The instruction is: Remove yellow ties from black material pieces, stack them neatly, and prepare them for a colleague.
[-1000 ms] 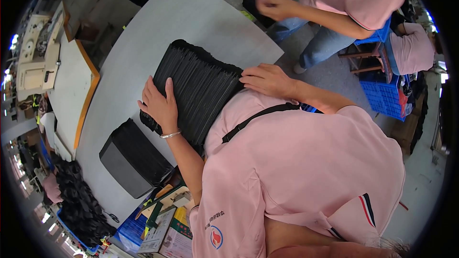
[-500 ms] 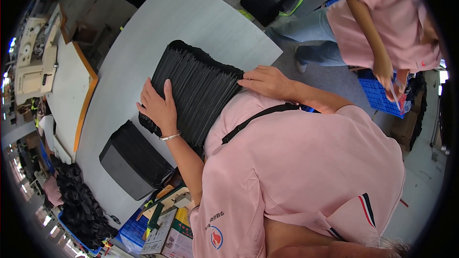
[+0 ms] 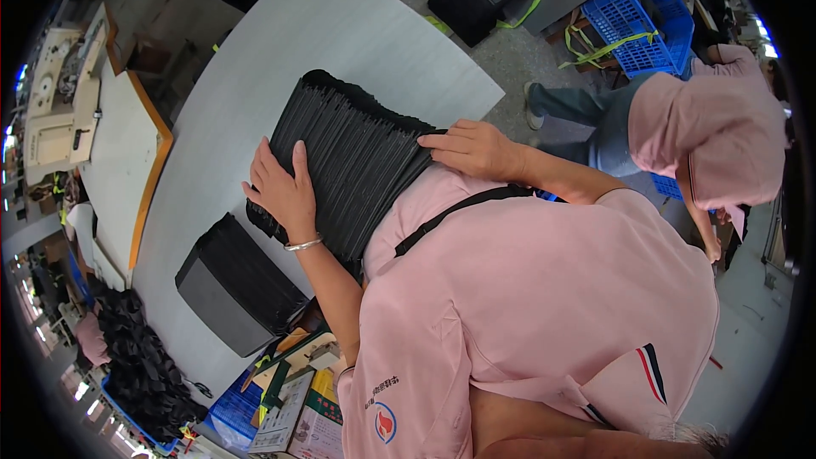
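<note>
A long row of thin black sheets [image 3: 348, 153], packed on edge, lies on the pale table against my body. My left hand [image 3: 285, 191] rests flat over its left part, fingers spread and thumb apart. At the right end of the row, my right hand [image 3: 476, 151] has its fingers closed together on the edge of the black sheets; the thumb side is partly hidden. A second stack of black sheets [image 3: 242, 285] sits on the table to the left of my left forearm, apart from the first.
The grey-white table [image 3: 365, 25] stretches ahead. Left stands a sewing machine [image 3: 64, 106] on its own table. Boxes [image 3: 297, 412] and a heap of black pieces [image 3: 144, 365] are at lower left. A person in pink [image 3: 710, 136] bends at right near a blue crate [image 3: 637, 21].
My right fingers have shifted slightly left over the sheet edges. My left hand stays put. The person at right has turned and bent down, leaving the blue crate behind in view.
</note>
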Available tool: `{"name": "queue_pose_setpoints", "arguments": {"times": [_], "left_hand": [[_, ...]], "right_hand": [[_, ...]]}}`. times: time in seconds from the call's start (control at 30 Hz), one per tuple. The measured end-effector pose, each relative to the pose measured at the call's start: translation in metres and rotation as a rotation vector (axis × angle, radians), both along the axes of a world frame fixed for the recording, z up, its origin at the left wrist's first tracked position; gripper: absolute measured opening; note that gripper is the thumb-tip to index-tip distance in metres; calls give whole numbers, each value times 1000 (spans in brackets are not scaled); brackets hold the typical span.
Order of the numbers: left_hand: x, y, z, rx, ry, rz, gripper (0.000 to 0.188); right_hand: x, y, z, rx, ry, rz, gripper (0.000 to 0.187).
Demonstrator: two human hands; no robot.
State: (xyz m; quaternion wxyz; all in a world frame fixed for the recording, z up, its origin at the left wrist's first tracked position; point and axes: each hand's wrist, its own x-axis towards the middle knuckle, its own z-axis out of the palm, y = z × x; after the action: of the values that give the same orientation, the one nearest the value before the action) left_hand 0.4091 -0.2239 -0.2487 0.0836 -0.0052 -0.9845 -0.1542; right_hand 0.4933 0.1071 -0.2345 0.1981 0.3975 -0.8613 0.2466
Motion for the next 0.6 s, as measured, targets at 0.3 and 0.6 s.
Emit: {"name": "queue_pose_setpoints", "arguments": {"times": [0.3,0.6], "left_hand": [[0,-1,0,-2,7,0,67],[0,0,1,12,9,-1,68]], "right_hand": [[0,-1,6,77,-39,51,21],[10,-17,16,284,-284,-51,54]]}}
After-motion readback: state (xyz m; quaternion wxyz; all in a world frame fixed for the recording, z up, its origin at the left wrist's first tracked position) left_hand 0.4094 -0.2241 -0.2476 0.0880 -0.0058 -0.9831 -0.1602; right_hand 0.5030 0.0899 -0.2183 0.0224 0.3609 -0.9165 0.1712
